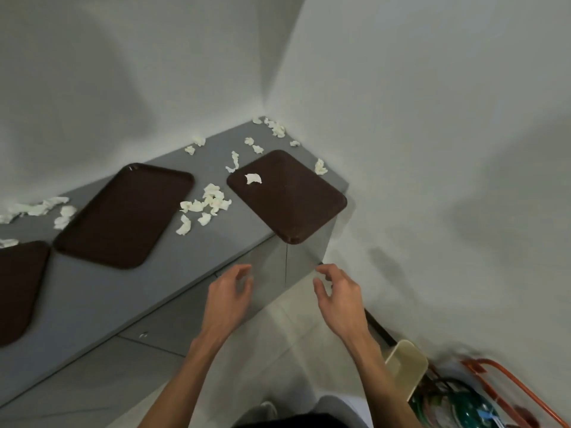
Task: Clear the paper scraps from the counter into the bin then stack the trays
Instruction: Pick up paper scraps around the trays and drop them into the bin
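Left hand (230, 291) and right hand (338, 291), loosely curled and empty, hover before the counter (92, 288). Paper scraps (207, 205) lie among three trays (123, 214); one sits on the right tray (287, 205). Sweep scraps into one pile before lifting.

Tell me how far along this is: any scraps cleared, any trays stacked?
Done: nothing visible. Paper scraps litter the counter, one scrap lies on the right tray, and the middle tray and left tray lie unstacked. In hand: nothing; the left hand and right hand hover empty before the counter's front. Left: bin every scrap, then stack the three trays.
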Demonstrator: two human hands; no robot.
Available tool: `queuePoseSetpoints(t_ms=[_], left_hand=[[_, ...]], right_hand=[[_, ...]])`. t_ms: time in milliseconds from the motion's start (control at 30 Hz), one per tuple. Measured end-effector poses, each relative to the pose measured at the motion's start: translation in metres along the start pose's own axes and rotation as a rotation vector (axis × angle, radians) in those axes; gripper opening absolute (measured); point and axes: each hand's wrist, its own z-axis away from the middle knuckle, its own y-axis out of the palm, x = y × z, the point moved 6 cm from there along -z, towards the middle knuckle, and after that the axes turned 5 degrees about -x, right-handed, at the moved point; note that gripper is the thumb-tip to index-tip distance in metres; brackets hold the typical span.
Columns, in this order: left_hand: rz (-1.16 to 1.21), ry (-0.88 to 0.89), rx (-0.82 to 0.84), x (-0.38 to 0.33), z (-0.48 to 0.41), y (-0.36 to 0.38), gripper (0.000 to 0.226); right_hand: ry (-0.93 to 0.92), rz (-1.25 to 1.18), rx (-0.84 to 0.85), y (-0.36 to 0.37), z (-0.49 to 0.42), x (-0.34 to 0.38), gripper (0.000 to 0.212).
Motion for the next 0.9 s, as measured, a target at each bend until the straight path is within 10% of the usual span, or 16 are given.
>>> queuePoseSetpoints(t_ms=[500, 900], left_hand=[[-0.131, -0.179, -0.132, 0.134, -0.139, -0.056, 0.025], [-0.350, -0.073, 0.022, 0.190, -0.240, -0.035, 0.066]], right_hand=[[-0.263, 0.000, 0.348, 0.177, -0.134, 0.119, 0.029], [-0.606, 0.167, 0.474, 0.321, -0.226, 0.203, 0.049]])
